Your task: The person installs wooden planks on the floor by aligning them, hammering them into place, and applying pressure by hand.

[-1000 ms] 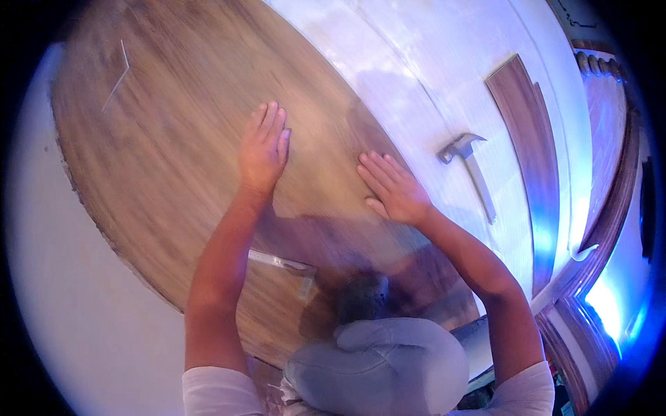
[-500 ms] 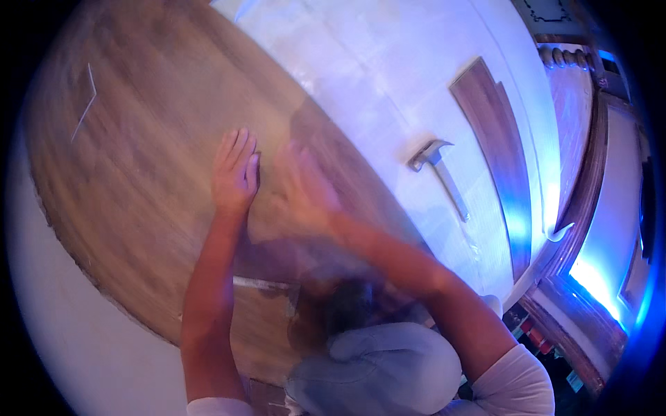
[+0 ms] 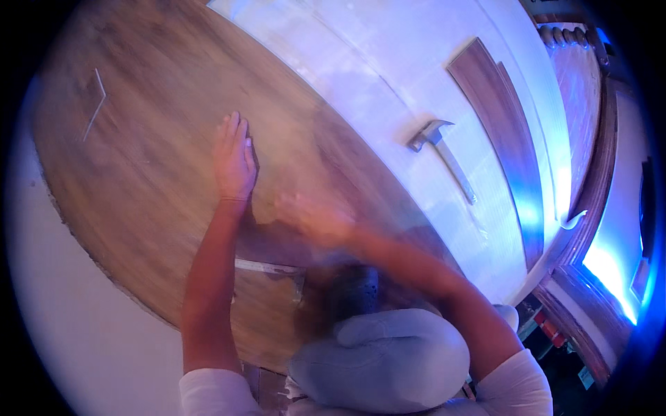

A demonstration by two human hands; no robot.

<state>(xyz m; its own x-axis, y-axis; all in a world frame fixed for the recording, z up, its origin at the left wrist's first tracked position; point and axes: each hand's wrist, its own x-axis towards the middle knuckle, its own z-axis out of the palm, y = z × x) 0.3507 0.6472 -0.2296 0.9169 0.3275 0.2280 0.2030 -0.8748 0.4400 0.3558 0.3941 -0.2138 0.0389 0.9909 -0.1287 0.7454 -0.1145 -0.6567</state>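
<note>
My left hand [image 3: 234, 156] lies flat on a large wood-grain sheet [image 3: 152, 90], fingers stretched out. My right hand [image 3: 316, 218] is smeared by motion over the sheet, lower and to the right; its finger shape is unclear. A white, square-like strip [image 3: 267, 265] rests below my hands, partly shadowed. A thin white angled piece [image 3: 103, 89] lies at upper left. My grey-clad bent leg [image 3: 381, 357] is at the bottom of the view.
A pale sheet [image 3: 347, 38] to the right carries a hammer [image 3: 444, 149] and dark wood-grain offcuts [image 3: 499, 145]. Wooden mouldings [image 3: 600, 173] and a bright blue-white glare stand at far right. A pale surface [image 3: 83, 291] borders the sheet at left.
Both hands have moved leftward in the picture, and the view has shifted. My right hand has also moved down from its earlier flat, spread position and is now blurred.
</note>
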